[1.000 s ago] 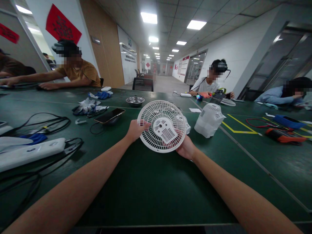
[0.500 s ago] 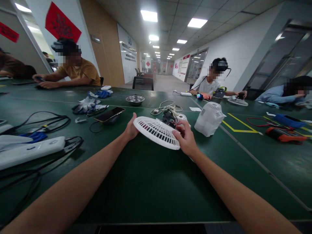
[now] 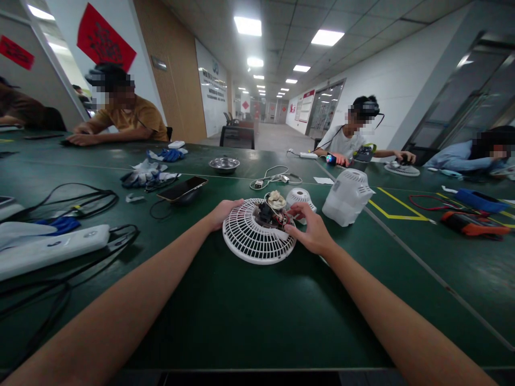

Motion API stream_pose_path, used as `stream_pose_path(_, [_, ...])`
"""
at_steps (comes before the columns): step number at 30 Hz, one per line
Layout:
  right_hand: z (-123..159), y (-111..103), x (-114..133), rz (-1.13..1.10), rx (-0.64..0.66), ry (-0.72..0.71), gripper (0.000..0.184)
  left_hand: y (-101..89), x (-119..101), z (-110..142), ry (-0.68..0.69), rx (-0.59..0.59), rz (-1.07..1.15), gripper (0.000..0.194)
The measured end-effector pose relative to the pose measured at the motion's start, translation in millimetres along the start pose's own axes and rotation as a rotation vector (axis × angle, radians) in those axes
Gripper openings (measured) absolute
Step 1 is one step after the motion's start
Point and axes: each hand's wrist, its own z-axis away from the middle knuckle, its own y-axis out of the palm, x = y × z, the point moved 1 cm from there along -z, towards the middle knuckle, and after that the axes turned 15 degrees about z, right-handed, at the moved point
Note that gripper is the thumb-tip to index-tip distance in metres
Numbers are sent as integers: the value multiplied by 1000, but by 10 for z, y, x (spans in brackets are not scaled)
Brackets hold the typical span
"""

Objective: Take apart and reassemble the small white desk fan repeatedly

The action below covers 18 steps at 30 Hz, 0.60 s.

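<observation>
A round white fan grille lies nearly flat on the green table in front of me, with the motor and its wires exposed on top. My left hand grips the grille's left rim, its fingertips partly hidden. At the right rim, beside the motor wires, my right hand holds the grille between thumb and fingers. Just behind that hand sits a white domed fan part, partly covered. A white plastic housing stands upright to the right.
A metal bowl, a white cable and a phone lie beyond my hands. Gloves, a white power strip and black cables are at left. An orange multimeter lies at right. Other people sit across the table.
The fan grille has gone from tilted and raised to lying nearly flat on the table, its motor side now facing up. Both hands have stayed at its rim.
</observation>
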Motion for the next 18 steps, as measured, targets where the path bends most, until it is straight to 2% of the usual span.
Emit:
stream_pose_path(3, [-36, -47, -207, 162, -176, 89, 43, -17, 17, -29, 30, -11, -37, 19])
stream_pose_path(6, [-59, -68, -477, 325, -317, 200, 53, -22, 35, -37, 57, -1, -86, 21])
stream_pose_path(8, [-57, -54, -626, 343, -305, 258, 66, -20, 43, -33, 74, 1, -124, 22])
stream_pose_path(10, [-46, -21, -722, 312, -218, 333, 77, -18, 45, -27, 89, 4, -156, 23])
stream_pose_path(14, [-42, 52, -768, 261, -43, 419, 83, -23, 44, -25, 88, 2, -189, 24])
stream_pose_path(16, [-57, 64, -768, 253, -54, 440, 82, -31, 41, -29, 86, -4, -198, 23])
stream_pose_path(18, [-74, 60, -782, 142, -124, 514, 81, -35, 38, -33, 91, 0, -205, 23])
